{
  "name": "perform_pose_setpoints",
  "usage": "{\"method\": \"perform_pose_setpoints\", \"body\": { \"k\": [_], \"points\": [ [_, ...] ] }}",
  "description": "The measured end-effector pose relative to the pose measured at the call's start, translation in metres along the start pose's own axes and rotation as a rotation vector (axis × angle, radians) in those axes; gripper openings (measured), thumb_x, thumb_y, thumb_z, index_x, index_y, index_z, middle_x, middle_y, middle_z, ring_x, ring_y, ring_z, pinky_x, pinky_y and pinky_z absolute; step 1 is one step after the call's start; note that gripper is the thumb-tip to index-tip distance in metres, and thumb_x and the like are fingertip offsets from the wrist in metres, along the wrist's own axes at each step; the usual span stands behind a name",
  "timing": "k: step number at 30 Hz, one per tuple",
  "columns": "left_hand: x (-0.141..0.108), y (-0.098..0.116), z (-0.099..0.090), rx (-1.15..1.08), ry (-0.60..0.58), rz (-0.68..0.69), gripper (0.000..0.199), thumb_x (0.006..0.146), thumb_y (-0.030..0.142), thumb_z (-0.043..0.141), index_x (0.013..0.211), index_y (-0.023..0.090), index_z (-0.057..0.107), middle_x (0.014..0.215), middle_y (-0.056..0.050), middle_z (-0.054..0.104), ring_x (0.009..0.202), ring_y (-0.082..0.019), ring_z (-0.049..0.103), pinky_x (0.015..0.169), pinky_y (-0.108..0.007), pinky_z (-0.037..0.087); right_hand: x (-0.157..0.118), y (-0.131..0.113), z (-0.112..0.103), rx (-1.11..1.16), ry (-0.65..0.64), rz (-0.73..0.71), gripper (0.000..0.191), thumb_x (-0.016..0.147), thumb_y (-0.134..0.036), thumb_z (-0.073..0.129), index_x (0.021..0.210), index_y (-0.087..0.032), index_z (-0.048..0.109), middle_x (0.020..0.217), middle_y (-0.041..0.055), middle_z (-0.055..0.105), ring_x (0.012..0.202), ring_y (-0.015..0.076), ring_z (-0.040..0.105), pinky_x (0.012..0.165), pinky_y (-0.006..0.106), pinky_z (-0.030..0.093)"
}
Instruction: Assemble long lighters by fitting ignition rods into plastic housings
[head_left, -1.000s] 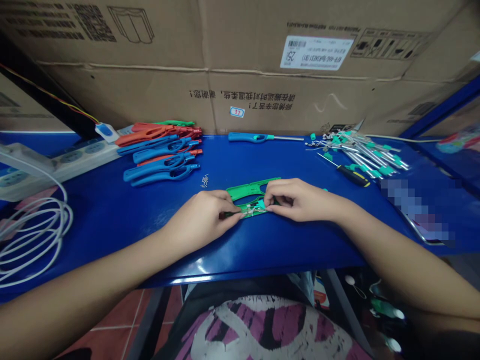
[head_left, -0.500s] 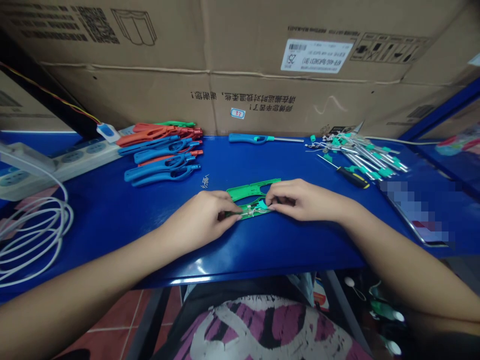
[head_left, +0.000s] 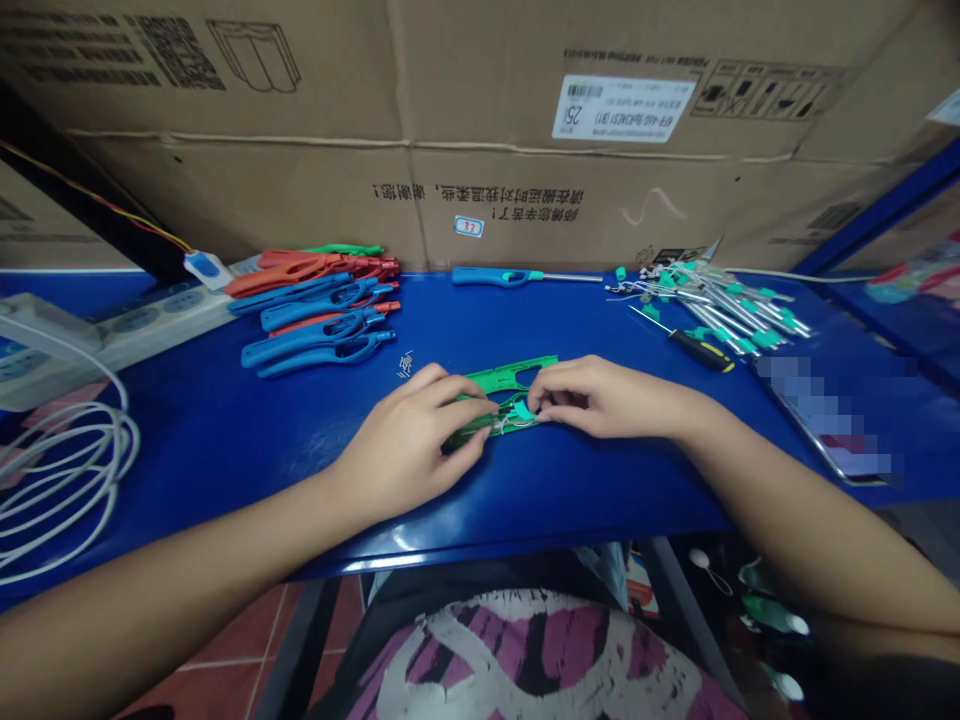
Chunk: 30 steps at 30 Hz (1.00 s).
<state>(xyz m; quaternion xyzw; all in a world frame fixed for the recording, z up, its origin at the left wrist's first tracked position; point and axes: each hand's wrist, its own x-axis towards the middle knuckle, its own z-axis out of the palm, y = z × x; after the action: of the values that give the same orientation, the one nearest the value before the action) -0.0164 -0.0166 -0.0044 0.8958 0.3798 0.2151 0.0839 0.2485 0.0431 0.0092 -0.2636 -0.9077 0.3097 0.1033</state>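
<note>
Two green lighter casing halves lie in front of me on the blue table. The farther casing half (head_left: 504,380) lies inner side up beside the nearer one. In the nearer casing half (head_left: 519,427) sit thin wires and a teal trigger piece (head_left: 520,408). My left hand (head_left: 420,435) is closed over its left end, fingers across the inner parts and thumb along the near edge. My right hand (head_left: 592,398) pinches its right end by the teal piece. The fingers hide both ends of this half.
Blue and orange lighter casings (head_left: 322,335) are piled at left, by a power strip (head_left: 142,325). Small pins (head_left: 406,365) lie near my left hand. Behind stands a blue lighter (head_left: 487,277); at right are metal lighter tubes (head_left: 724,310), a screwdriver (head_left: 701,350) and a phone (head_left: 825,420).
My left hand has shifted its fingers rightward over the nearer casing half, covering more of the inner parts. My right hand keeps its pinch. The whole view has shifted slightly.
</note>
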Motion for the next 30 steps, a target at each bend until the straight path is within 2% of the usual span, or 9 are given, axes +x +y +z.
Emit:
{"method": "perform_pose_setpoints", "body": {
  "k": [5, 10, 18, 22, 26, 28, 30],
  "points": [
    [-0.001, -0.001, 0.012, -0.063, -0.081, 0.087, 0.032, 0.101, 0.019, 0.051, 0.130, 0.022, 0.064, 0.127, -0.008, 0.066, 0.115, -0.025, 0.057, 0.099, -0.044, 0.048, -0.001, -0.003, -0.002, -0.010, -0.008, 0.004, 0.014, 0.093, -0.011, 0.055, 0.098, -0.017, 0.068, 0.093, 0.0036, 0.070, 0.076, 0.0125, 0.059, 0.067, 0.024, 0.043],
    [-0.004, -0.006, 0.020, -0.089, -0.061, 0.100, 0.035, 0.102, 0.017, 0.047, 0.133, 0.021, 0.060, 0.129, -0.011, 0.062, 0.118, -0.025, 0.057, 0.100, -0.044, 0.048, -0.001, -0.003, -0.001, -0.044, 0.004, -0.005, 0.015, 0.090, -0.009, 0.057, 0.098, -0.017, 0.067, 0.094, 0.0039, 0.068, 0.078, 0.0129, 0.059, 0.068, 0.024, 0.044],
    [-0.002, -0.007, 0.021, -0.089, -0.064, 0.118, 0.035, 0.101, 0.013, 0.046, 0.130, 0.017, 0.065, 0.126, -0.014, 0.062, 0.112, -0.026, 0.056, 0.100, -0.046, 0.049, 0.001, -0.003, 0.001, -0.080, 0.015, -0.024, 0.011, 0.089, -0.009, 0.060, 0.094, -0.016, 0.066, 0.086, 0.0014, 0.063, 0.070, 0.0105, 0.055, 0.063, 0.022, 0.042],
    [-0.002, -0.008, 0.021, -0.088, -0.058, 0.128, 0.036, 0.100, 0.013, 0.047, 0.131, 0.018, 0.065, 0.125, -0.014, 0.062, 0.110, -0.026, 0.057, 0.098, -0.046, 0.051, 0.000, -0.003, 0.002, -0.091, 0.035, -0.037, 0.012, 0.089, -0.010, 0.061, 0.098, -0.016, 0.066, 0.089, 0.0018, 0.064, 0.071, 0.0107, 0.055, 0.063, 0.023, 0.043],
    [-0.002, -0.011, 0.024, -0.097, -0.040, 0.141, 0.036, 0.101, 0.013, 0.048, 0.132, 0.019, 0.065, 0.127, -0.013, 0.063, 0.114, -0.026, 0.058, 0.099, -0.046, 0.052, -0.002, 0.004, -0.002, -0.130, 0.132, -0.067, 0.012, 0.094, -0.019, 0.060, 0.103, -0.018, 0.067, 0.100, 0.0046, 0.065, 0.082, 0.0144, 0.060, 0.073, 0.027, 0.048],
    [-0.002, -0.012, 0.025, -0.102, -0.027, 0.148, 0.035, 0.101, 0.014, 0.048, 0.131, 0.020, 0.065, 0.127, -0.013, 0.063, 0.116, -0.026, 0.058, 0.100, -0.046, 0.052, -0.002, 0.011, -0.004, -0.223, 0.208, -0.032, 0.016, 0.096, -0.021, 0.056, 0.107, -0.020, 0.067, 0.108, 0.0076, 0.064, 0.095, 0.0195, 0.062, 0.082, 0.033, 0.049],
    [-0.003, -0.012, 0.025, -0.116, -0.005, 0.148, 0.034, 0.101, 0.015, 0.049, 0.131, 0.019, 0.065, 0.127, -0.013, 0.063, 0.118, -0.025, 0.059, 0.102, -0.046, 0.052, -0.002, 0.019, -0.005, -0.344, 0.230, 0.027, 0.018, 0.095, -0.021, 0.056, 0.109, -0.020, 0.067, 0.114, 0.0104, 0.061, 0.105, 0.0252, 0.060, 0.087, 0.039, 0.050]
  ]
}}
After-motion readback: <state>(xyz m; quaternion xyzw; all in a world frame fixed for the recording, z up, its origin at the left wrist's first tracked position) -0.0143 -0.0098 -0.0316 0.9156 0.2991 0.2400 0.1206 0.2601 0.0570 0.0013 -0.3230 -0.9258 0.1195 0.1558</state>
